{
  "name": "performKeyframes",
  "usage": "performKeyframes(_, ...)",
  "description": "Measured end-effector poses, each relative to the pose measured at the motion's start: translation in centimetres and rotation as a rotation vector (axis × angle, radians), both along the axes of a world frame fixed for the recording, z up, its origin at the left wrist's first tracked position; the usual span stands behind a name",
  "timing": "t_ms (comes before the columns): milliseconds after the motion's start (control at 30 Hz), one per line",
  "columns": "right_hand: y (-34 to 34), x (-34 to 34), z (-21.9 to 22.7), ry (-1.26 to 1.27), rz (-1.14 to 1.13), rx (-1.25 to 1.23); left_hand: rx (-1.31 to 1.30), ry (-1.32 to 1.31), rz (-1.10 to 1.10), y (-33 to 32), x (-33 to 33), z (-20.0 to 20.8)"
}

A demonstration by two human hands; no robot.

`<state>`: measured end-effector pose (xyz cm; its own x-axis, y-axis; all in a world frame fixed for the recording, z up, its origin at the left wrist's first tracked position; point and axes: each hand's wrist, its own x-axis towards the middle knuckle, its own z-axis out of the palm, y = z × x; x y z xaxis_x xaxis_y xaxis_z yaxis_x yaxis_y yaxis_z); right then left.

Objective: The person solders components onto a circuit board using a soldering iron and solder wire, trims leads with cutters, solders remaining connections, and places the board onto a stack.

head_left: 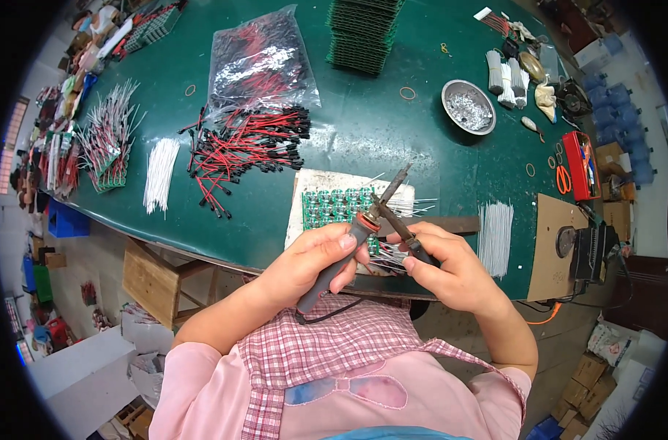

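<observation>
My left hand [312,257] is closed round the grey handle of a soldering iron [325,282], whose metal barrel points away to the upper right. In my right hand [455,271] is a dark-handled tool that looks like pliers [419,251]; its jaws meet the iron's barrel near the collar. Beneath both tools lies a panel of small green circuit boards [320,208] on a whitish board [295,227]. Thin white wires stick out from the panel's right side. My hands and the tools partly cover the panel's near right part.
Red-and-black wires [257,143] are heaped below a clear plastic bag [257,55]. White wire bundles [160,176] [496,238] lie on both sides. A metal bowl [488,130], a stack of green boards [362,37], a red box [581,165] and a black device [594,249] stand farther out.
</observation>
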<state>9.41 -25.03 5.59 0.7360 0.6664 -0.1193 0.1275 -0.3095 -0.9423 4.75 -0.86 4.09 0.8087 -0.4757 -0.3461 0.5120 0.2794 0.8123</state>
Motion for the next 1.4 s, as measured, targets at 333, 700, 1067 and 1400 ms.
performKeyframes(333, 0.7, 0.4, 0.1, -0.068, 0.064, -0.081, 0.006, -0.015, 0.009, 1.0, 0.1, -0.3)
performKeyframes(700, 1.8, -0.1, 0.5, -0.045, -0.037, -0.062, 0.514, -0.364, 0.013, 0.8, -0.2, -0.6)
performKeyframes(1067, 0.6, -0.2, -0.2, -0.049, -0.026, -0.110, 0.761, -0.605, 0.065, -0.3, 0.0, -1.8)
performKeyframes(1400, -12.0, 8.5, -3.4, -0.119, -0.535, -0.398, 0.360, -0.219, 0.461, -0.4, 0.8, -1.9)
